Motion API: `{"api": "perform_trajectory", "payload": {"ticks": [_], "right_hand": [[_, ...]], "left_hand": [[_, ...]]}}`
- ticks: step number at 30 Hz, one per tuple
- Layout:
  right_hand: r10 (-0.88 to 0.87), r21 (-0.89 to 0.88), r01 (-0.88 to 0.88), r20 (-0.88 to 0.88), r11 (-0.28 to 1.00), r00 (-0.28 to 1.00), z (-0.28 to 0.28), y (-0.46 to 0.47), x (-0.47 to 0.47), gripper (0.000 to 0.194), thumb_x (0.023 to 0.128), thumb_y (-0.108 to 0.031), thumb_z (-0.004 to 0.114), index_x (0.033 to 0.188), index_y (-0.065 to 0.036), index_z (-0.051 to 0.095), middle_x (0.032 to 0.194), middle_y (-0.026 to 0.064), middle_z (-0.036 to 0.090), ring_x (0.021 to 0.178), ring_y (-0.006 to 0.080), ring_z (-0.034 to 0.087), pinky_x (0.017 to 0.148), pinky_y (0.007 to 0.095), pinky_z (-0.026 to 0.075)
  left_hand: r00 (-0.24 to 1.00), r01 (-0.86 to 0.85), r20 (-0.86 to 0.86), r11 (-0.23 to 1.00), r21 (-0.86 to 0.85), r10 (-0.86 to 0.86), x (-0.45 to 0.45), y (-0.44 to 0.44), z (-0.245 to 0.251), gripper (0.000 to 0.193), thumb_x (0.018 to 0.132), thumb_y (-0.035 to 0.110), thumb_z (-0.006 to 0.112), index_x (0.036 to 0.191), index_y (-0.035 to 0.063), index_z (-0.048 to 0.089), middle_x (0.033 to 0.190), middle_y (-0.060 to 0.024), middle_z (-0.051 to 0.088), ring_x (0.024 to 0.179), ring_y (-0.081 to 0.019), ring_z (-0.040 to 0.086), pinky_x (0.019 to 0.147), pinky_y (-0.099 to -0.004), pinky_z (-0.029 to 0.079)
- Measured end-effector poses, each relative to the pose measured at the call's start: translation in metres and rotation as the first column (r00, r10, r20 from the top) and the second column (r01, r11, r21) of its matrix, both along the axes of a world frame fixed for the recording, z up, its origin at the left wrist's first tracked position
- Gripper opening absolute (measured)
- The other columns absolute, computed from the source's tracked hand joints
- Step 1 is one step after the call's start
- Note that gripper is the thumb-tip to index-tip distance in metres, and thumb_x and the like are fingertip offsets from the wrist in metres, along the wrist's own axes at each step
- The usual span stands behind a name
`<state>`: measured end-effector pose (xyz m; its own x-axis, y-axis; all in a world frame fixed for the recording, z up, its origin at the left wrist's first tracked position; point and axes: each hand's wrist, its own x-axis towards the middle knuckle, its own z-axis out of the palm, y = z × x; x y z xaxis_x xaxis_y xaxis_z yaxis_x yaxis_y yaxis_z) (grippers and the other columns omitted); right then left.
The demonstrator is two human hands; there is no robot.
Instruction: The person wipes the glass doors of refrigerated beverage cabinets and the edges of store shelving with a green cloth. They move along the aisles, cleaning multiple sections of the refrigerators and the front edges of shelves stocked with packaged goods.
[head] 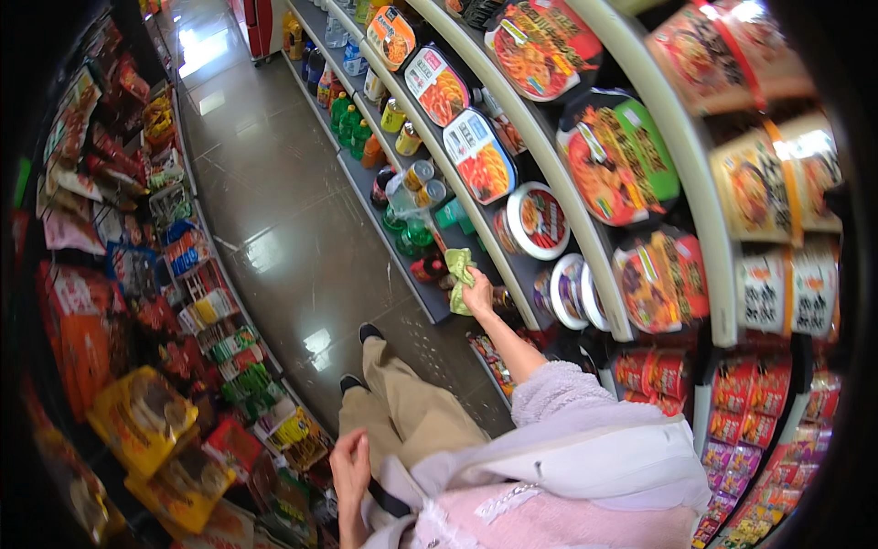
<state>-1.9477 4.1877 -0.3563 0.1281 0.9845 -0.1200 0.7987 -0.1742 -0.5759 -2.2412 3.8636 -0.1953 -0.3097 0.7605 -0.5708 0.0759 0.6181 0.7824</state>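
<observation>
My right hand [478, 291] grips a crumpled light-green cloth [459, 274] by the lower shelves on the right. The cloth is beside the front edge of a shelf [504, 288], above drink bottles; whether it touches the shelf cannot be told. Close to the cloth lie a dark bottle with a red label [429, 267] and green bottles [413, 237]. White-lidded noodle tubs [569, 291] stand on the shelf just right of my hand. My left hand [350, 460] hangs near my hip, fingers loosely curled, with nothing visible in it.
Packaged snacks fill a rack [185, 267] along the left side of the aisle. Shiny floor tiles [302, 199] run between the racks. Boxed instant meals [617, 158] and bundled noodle packs [775, 178] line the upper right shelves. A red cabinet on casters [264, 31] stands at the far end.
</observation>
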Motion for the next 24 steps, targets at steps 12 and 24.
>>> {"api": "perform_trajectory", "payload": {"ticks": [12, 24], "right_hand": [[0.332, -0.018, -0.344, 0.312, 0.939, 0.890, -0.127, 0.085, 0.036, 0.072, 0.072, 0.015, 0.051, 0.139, -0.011, 0.048, 0.144, 0.0201, 0.043, 0.134, 0.0370, 0.040, 0.110, 0.0412, 0.035], [0.098, -0.213, 0.009, 0.485, 0.977, 0.869, -0.130, 0.076, 0.033, 0.049, 0.083, 0.000, 0.055, 0.132, -0.005, 0.054, 0.134, 0.0231, 0.052, 0.120, 0.0464, 0.049, 0.105, 0.0485, 0.040]], "left_hand": [[0.977, 0.042, 0.206, 0.899, -0.435, 0.055, 0.027, -0.011, -0.092, 0.028, 0.096, 0.021, 0.060, 0.110, -0.0024, 0.067, 0.101, -0.0106, 0.069, 0.095, -0.0157, 0.062, 0.085, -0.0281, 0.047], [0.971, -0.038, 0.200, 0.911, -0.411, 0.131, 0.017, 0.012, -0.063, 0.027, 0.097, 0.018, 0.057, 0.111, -0.0041, 0.066, 0.100, -0.0111, 0.069, 0.096, -0.0172, 0.064, 0.086, -0.0294, 0.048]]}}
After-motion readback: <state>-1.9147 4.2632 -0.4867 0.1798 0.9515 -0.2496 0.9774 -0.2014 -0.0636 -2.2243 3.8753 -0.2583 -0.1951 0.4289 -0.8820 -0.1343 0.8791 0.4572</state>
